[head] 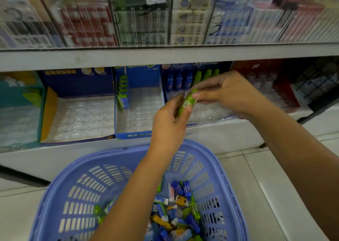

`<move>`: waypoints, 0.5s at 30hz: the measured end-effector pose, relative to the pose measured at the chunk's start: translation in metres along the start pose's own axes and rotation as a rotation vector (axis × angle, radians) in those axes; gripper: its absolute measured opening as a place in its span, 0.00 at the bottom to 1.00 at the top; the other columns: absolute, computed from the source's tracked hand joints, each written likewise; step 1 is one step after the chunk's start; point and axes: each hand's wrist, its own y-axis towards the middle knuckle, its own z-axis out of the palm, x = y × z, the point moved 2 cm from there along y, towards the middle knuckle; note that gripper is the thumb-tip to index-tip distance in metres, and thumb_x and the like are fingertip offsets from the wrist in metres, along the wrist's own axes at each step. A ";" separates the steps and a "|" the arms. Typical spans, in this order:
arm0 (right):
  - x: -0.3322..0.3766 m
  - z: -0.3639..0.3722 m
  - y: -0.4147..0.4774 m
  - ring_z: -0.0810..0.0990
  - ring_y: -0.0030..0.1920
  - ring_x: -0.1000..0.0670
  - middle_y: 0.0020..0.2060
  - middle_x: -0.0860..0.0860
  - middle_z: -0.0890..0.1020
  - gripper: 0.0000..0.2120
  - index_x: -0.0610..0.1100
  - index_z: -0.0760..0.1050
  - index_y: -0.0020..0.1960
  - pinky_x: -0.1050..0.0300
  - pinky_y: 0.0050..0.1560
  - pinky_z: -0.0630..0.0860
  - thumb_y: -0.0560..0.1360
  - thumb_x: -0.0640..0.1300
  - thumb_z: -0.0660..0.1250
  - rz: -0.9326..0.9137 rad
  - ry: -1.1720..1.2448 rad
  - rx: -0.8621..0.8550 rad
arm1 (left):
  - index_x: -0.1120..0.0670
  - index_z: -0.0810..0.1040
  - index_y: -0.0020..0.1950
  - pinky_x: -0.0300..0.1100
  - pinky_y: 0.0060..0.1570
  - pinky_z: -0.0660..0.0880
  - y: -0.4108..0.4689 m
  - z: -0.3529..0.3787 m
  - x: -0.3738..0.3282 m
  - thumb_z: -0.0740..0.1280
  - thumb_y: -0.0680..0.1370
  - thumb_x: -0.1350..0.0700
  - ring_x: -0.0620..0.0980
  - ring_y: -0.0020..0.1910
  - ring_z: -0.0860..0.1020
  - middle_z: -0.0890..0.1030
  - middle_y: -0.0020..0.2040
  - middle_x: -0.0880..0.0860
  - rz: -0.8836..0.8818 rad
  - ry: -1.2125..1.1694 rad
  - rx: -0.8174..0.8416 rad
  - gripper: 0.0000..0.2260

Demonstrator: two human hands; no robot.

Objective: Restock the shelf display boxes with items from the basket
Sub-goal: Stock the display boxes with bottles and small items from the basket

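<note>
1. While both hands hold one green tube (187, 101) up over the basket (82, 189), the task reads as early: one item in transit, not yet placed.
2. Left hand (168, 123): fingers and thumb wrapped round the tube's lower half. Right hand (233, 92): fingers pinch its upper end. The tube hangs tilted in the air in front of the right box (183, 66) and touches no box.
3. Right box: a back row only, blue bottles (178, 81) beside green bottles (207, 74). The hands hide part of its tray; what shows in front of the row looks bare.
4. Middle box (141, 112): one column of green packs (123, 94) against the left wall, the rest of the tray bare.
5. Left box (78, 119): bare tray, no stock visible.
6. Basket: bottom covered with mixed stock in blue, green and yellow. Count not readable, and the left forearm hides part of the pile.
7. Judgement: most of the restock is outstanding, with three boxes largely unfilled and the basket well stocked. The tube matches the green bottles by colour, so the right box is its likely place.
</note>
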 end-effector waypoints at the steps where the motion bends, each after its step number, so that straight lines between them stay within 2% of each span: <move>1: -0.005 -0.010 0.007 0.84 0.40 0.60 0.39 0.55 0.86 0.08 0.51 0.83 0.43 0.71 0.43 0.78 0.66 0.43 0.77 -0.005 -0.040 -0.087 | 0.54 0.70 0.71 0.42 0.63 0.72 0.002 0.006 0.001 0.63 0.80 0.53 0.47 0.63 0.75 0.77 0.65 0.51 -0.001 0.122 0.029 0.19; 3: -0.016 -0.033 0.025 0.81 0.39 0.65 0.42 0.57 0.84 0.09 0.52 0.82 0.45 0.79 0.41 0.73 0.66 0.42 0.77 0.000 -0.129 -0.288 | 0.55 0.62 0.76 0.41 0.66 0.65 0.002 0.018 0.006 0.60 0.81 0.49 0.51 0.71 0.67 0.68 0.73 0.54 -0.035 0.396 0.150 0.25; 6: -0.036 -0.052 0.048 0.79 0.51 0.55 0.53 0.46 0.82 0.12 0.42 0.82 0.54 0.81 0.44 0.69 0.70 0.38 0.73 0.036 -0.311 -0.403 | 0.57 0.56 0.77 0.42 0.72 0.56 -0.007 0.032 0.016 0.58 0.82 0.48 0.53 0.76 0.56 0.60 0.76 0.56 -0.012 0.744 0.361 0.26; 8: -0.046 -0.054 0.056 0.78 0.55 0.50 0.56 0.45 0.82 0.11 0.41 0.81 0.55 0.73 0.52 0.71 0.73 0.40 0.71 0.021 -0.480 -0.383 | 0.57 0.53 0.78 0.43 0.74 0.48 -0.012 0.036 0.023 0.57 0.82 0.48 0.52 0.77 0.50 0.56 0.78 0.55 0.031 0.868 0.432 0.27; 11: -0.050 -0.052 0.065 0.78 0.58 0.44 0.58 0.43 0.81 0.13 0.40 0.80 0.57 0.52 0.62 0.73 0.73 0.41 0.70 0.049 -0.523 -0.302 | 0.57 0.50 0.78 0.41 0.74 0.43 -0.011 0.037 0.030 0.56 0.82 0.49 0.51 0.78 0.47 0.53 0.79 0.54 0.079 0.931 0.441 0.29; 13: -0.049 -0.051 0.070 0.77 0.60 0.43 0.60 0.42 0.79 0.15 0.40 0.79 0.59 0.50 0.64 0.71 0.73 0.43 0.71 0.081 -0.559 -0.240 | 0.57 0.48 0.78 0.40 0.74 0.42 -0.011 0.037 0.032 0.56 0.82 0.49 0.50 0.78 0.47 0.51 0.79 0.54 0.093 0.953 0.443 0.29; 15: -0.048 -0.050 0.074 0.76 0.61 0.42 0.61 0.42 0.78 0.17 0.40 0.79 0.60 0.49 0.64 0.70 0.73 0.45 0.70 0.087 -0.698 -0.197 | 0.58 0.47 0.78 0.41 0.74 0.42 -0.011 0.038 0.033 0.56 0.82 0.49 0.51 0.78 0.46 0.51 0.79 0.54 0.090 0.975 0.453 0.29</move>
